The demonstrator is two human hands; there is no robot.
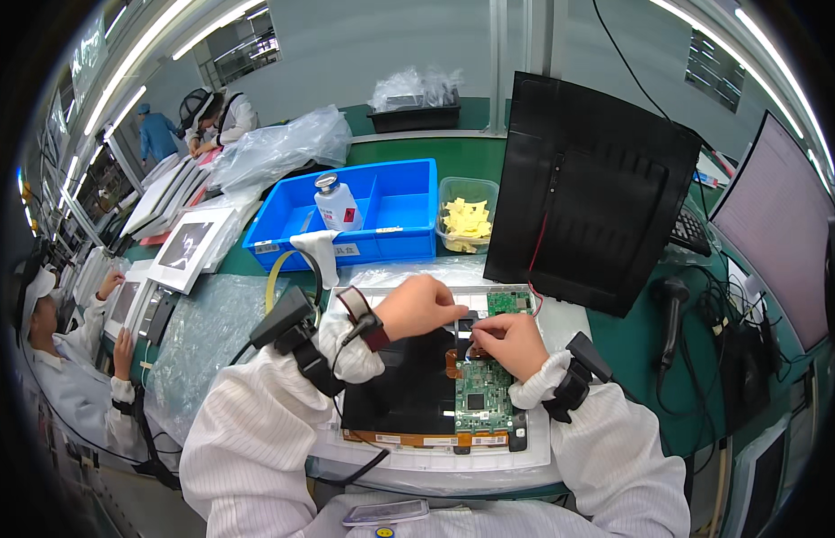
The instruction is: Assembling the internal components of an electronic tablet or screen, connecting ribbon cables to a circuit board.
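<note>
An opened flat device [395,381], with a black panel and an orange flex strip along its near edge, lies before me on a white frame. A green circuit board [485,399] runs down its right side, and a smaller green board [509,304] sits at its far right corner. My left hand [422,307] is pinched at a small black part [465,336] between the boards. Beside it, the fingers of my right hand [514,342] are pressed together over the same spot. What either pinch holds is too small to tell. Red wires link the far board to a raised black cover [583,193].
Behind stands a blue divided bin [404,235] with a white dispenser bottle [338,204], beside a clear tub [471,184] of yellow pieces. On the right are a handheld scanner [670,309], cables and a monitor [776,224]. Co-workers [63,359] handle framed panels at left.
</note>
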